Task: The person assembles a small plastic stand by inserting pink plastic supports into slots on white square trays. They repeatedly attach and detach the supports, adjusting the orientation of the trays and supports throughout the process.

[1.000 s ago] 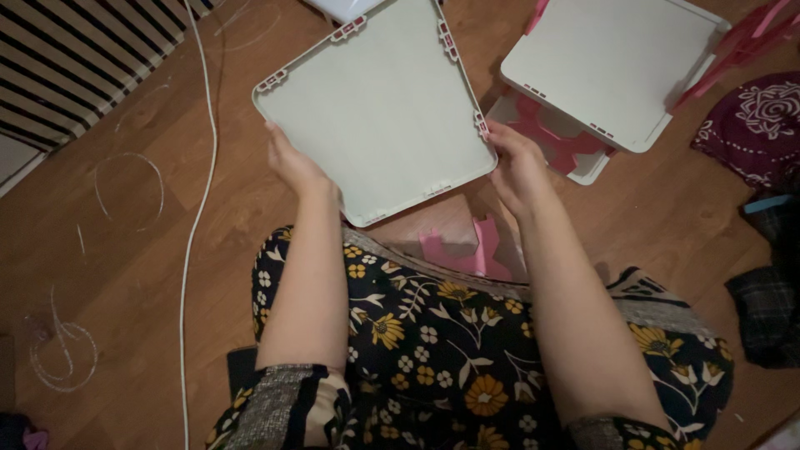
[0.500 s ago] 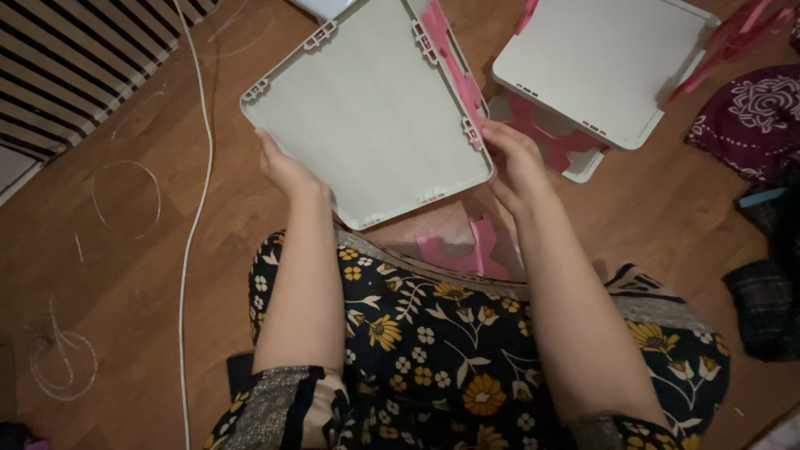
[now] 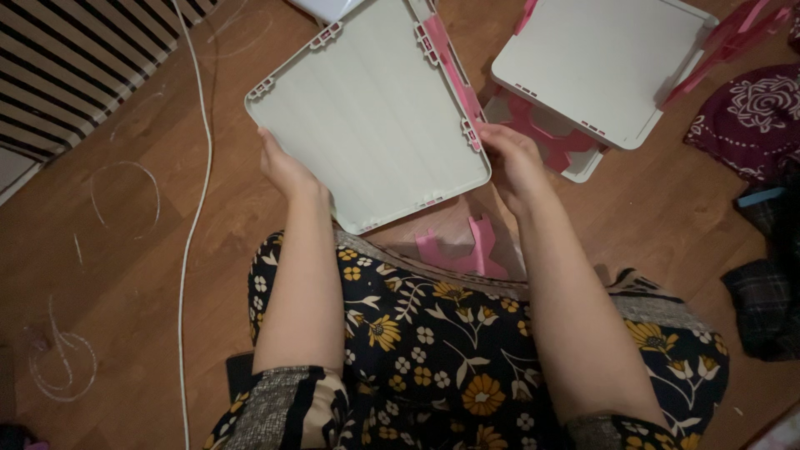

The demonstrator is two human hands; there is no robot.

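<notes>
A pale square plastic panel (image 3: 371, 117) is held up over the wooden floor (image 3: 133, 250), out beyond the person's lap and tilted so its far edge runs off the top of the view. The left hand (image 3: 287, 171) grips the panel's near left edge, fingers tucked under the panel and thumb pressed against the rim, so nearly the whole panel spreads away to the right and far side of that hold. The right hand (image 3: 508, 162) clasps the near right corner, fingers curled over the rim just where a pink plastic strip (image 3: 450, 67) runs along the panel's right edge; the panel lies to the left and far side of this hand. Both hands are closed on the panel, with it spanning the gap between them. Beneath the panel, close to the lap, a pink plastic connector piece (image 3: 467, 250) lies on the floor. To the far right a second pale panel (image 3: 608, 58) rests over more pink pieces. A white cable (image 3: 196, 217) trails along the floor on the left, and a striped rug (image 3: 67, 58) fills the far left corner.
</notes>
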